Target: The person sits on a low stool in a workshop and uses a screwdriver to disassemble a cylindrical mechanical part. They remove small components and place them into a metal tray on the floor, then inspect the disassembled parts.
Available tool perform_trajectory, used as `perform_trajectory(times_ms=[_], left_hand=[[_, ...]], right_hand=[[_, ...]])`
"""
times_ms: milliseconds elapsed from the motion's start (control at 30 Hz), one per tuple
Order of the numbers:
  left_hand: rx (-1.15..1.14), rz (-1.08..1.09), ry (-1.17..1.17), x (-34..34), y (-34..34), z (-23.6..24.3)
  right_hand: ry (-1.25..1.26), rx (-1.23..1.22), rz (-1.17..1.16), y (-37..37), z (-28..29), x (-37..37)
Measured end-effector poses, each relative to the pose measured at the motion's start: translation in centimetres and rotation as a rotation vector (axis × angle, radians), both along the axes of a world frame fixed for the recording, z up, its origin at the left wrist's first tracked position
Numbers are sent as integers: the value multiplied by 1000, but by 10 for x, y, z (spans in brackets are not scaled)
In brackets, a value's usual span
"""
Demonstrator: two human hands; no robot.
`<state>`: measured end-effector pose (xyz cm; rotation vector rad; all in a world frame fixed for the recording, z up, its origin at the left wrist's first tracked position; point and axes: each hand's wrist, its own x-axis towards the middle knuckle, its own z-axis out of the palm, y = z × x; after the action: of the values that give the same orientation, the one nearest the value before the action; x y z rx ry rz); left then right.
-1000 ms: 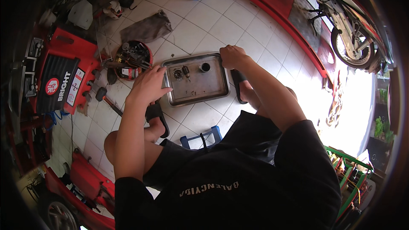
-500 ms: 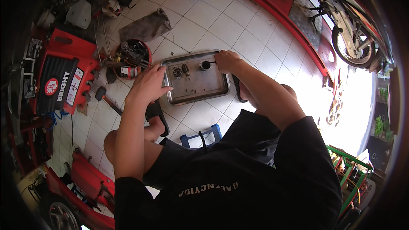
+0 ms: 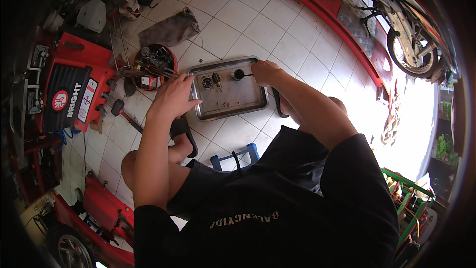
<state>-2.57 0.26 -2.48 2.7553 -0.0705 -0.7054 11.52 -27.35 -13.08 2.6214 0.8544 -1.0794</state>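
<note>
A metal tray (image 3: 230, 111) lies on the floor between my feet. My left hand (image 3: 176, 97) rests at its left rim, fingers bent loosely and thumb spread. At the back right corner my right hand (image 3: 267, 72) is closed on a thin dark tool (image 3: 248, 75), whose tip reaches a dark round cup (image 3: 238, 74) in the tray. Left of the cup are a ring-shaped metal part (image 3: 207, 83) and an elongated cylindrical part (image 3: 216, 80); several small pieces lie near the front.
A red bucket of tools (image 3: 153, 57) and a hammer (image 3: 118, 106) are left of the tray, beside a red machine (image 3: 87, 49). A stained cloth (image 3: 168, 29) lies behind. A motorcycle (image 3: 411, 44) stands right, above a red lift (image 3: 317, 0). A blue stool (image 3: 250, 154) is below me.
My right hand has moved slightly inward and down from the tray's back right corner, and the thin tool now shows reaching the cup. My left hand has barely moved.
</note>
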Motion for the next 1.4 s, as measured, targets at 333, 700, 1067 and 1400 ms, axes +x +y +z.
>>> perform_trajectory(times_ms=[333,700,1067,1400], left_hand=[[-4,-1,9,0,0,1],[8,4,24,1,-3,5],[-3,-24,-58,0,-2,-4],[3,-16,-61,0,-5,-3]], right_hand=[[-57,86,-21,3,15,7],[-98,64,-6,-3,13,7],[-26,-8,2,-4,23,6],[-44,100,-8,4,27,1]])
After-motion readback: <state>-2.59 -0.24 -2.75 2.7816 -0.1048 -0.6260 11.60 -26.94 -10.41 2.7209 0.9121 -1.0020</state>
